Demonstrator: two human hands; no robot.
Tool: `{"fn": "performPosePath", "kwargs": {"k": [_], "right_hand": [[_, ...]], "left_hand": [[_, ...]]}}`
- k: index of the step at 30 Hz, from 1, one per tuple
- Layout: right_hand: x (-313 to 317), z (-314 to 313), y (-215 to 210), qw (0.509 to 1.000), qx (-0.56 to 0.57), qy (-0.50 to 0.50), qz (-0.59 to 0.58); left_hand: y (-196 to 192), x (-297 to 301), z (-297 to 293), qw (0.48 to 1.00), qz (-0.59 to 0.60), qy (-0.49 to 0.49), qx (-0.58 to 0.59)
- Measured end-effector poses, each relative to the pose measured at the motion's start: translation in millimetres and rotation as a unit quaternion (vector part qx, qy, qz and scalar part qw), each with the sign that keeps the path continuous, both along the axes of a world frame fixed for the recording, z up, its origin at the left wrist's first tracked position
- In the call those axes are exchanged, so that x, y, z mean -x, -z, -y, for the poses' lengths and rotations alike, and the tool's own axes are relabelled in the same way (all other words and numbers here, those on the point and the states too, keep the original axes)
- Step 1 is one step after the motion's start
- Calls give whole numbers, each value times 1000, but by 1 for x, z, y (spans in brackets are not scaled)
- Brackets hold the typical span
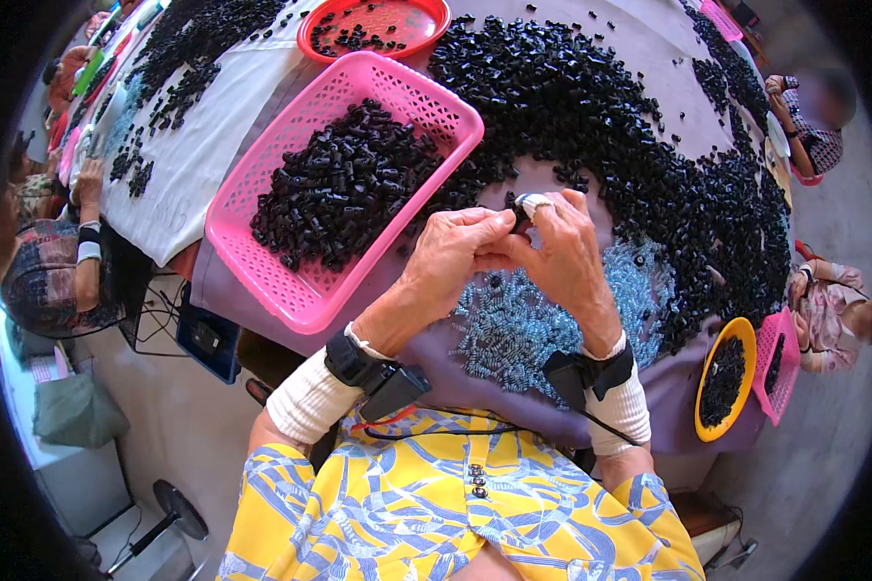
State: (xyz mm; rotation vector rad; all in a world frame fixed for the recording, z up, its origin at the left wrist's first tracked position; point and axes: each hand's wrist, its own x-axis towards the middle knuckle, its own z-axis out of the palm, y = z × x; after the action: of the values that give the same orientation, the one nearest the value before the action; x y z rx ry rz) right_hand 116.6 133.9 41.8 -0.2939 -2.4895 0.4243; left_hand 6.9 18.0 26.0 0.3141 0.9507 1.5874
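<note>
In front of me, over the table edge, my left hand and my right hand meet fingertip to fingertip. Between them they pinch a small black plastic piece, mostly covered by the fingers. White tape wraps one finger of the right hand. Just below the hands lies a spread of small shiny bluish coils that look like springs. A pink perforated basket stands left of my hands, with a heap of black plastic pieces in it. A large loose pile of similar black pieces lies beyond.
At the back is a red tray with a few black pieces. On the right edge sit a yellow bowl and another pink basket. Other people work along both sides. Black devices with a cable are strapped to my wrists.
</note>
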Motion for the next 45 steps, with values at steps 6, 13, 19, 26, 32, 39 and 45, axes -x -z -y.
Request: {"fn": "performPosePath", "kwargs": {"k": [6,13,19,26,32,39,45], "right_hand": [[-2,-3,3,999,40,-6,21],[-3,-6,4,999,32,-30,11],[-3,-10,6,998,40,-42,17],[-7,-4,6,999,10,-47,6],[-11,0,10,997,24,-63,32],[-16,-40,9,997,63,12,47],[-1,-55,28,989,71,40,127]], "left_hand": [[4,0,1,1000,6,-12,22],[7,-1,0,999,11,-7,36],[1,0,0,999,-10,10,41],[9,2,5,997,-38,50,33],[10,3,12,992,-93,72,33],[-19,38,21,971,-21,-233,-51],[-20,60,48,959,25,-279,-33]]}}
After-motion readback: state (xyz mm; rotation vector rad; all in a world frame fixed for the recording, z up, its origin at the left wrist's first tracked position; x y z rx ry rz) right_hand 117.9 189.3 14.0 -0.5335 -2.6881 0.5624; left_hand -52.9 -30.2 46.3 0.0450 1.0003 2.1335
